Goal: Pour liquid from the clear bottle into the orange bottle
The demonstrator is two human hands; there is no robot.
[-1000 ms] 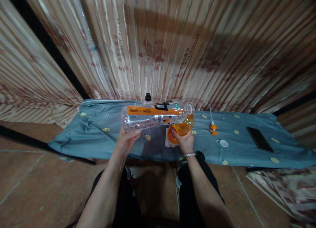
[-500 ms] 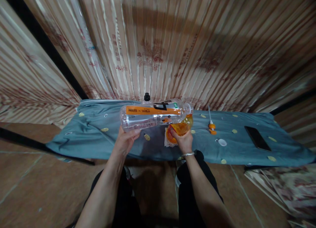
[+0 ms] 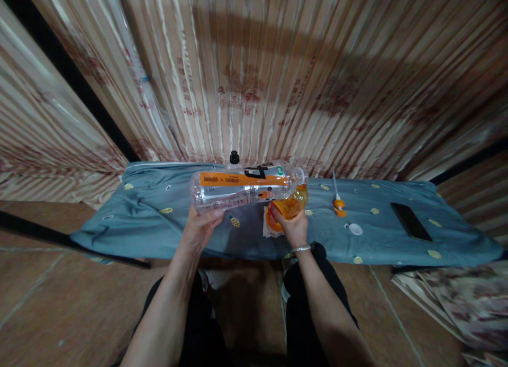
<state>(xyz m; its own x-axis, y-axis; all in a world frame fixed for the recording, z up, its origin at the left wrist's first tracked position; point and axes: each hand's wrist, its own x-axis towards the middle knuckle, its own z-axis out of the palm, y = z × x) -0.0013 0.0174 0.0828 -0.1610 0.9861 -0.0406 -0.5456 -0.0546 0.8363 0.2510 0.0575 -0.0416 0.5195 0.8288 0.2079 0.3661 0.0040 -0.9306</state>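
My left hand (image 3: 200, 226) grips the base of a large clear plastic bottle (image 3: 242, 186) with an orange label, held on its side with its open neck pointing right. That neck sits just over a small orange bottle (image 3: 289, 206), which my right hand (image 3: 294, 226) holds tilted above a white cloth on the blue-grey sheet (image 3: 159, 218). A silver bracelet circles my right wrist.
On the sheet to the right lie an orange pump head with a white tube (image 3: 337, 202), a white cap (image 3: 355, 229) and a dark phone (image 3: 410, 221). A black-capped item (image 3: 234, 157) stands behind the bottle. Striped curtains hang behind; patterned fabric (image 3: 456, 303) lies bottom right.
Both hands and both bottles keep the same pose. The view has only shifted slightly.
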